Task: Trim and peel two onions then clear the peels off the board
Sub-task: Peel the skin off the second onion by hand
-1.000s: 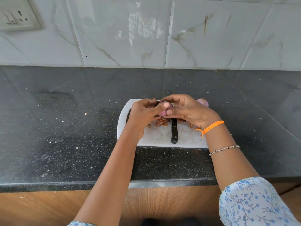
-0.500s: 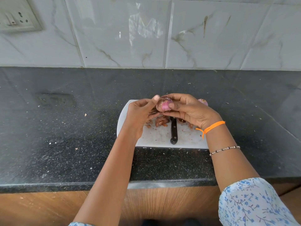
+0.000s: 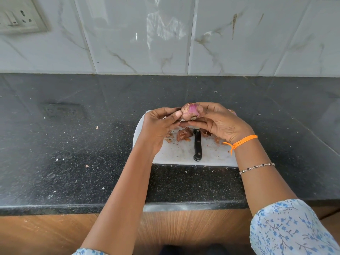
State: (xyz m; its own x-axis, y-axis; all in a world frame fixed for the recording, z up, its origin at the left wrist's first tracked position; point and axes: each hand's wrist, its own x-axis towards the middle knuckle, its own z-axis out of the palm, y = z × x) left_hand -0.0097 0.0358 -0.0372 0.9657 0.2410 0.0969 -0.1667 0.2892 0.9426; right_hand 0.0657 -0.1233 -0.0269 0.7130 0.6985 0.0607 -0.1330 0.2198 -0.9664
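Note:
A small onion [image 3: 190,111], partly peeled with purple flesh showing, is held above the white cutting board [image 3: 184,153]. My right hand [image 3: 219,122] grips it from the right with thumb and fingers. My left hand [image 3: 160,124] touches its left side with the thumb, fingers curled beneath. Brown peels [image 3: 183,135] lie on the board under my hands. A black-handled knife [image 3: 197,146] lies on the board, blade hidden under my hands. A second onion [image 3: 232,112] peeks out behind my right hand.
The board sits on a black speckled granite counter [image 3: 73,144] with scattered peel bits. A marble-tiled wall [image 3: 165,34] rises behind, with a socket plate [image 3: 18,21] at the upper left. The counter's front edge runs above a wooden cabinet [image 3: 184,227].
Both hands have lifted the onion higher off the board and turned it, so more of its purple flesh and root end show. The knife and peels have stayed put.

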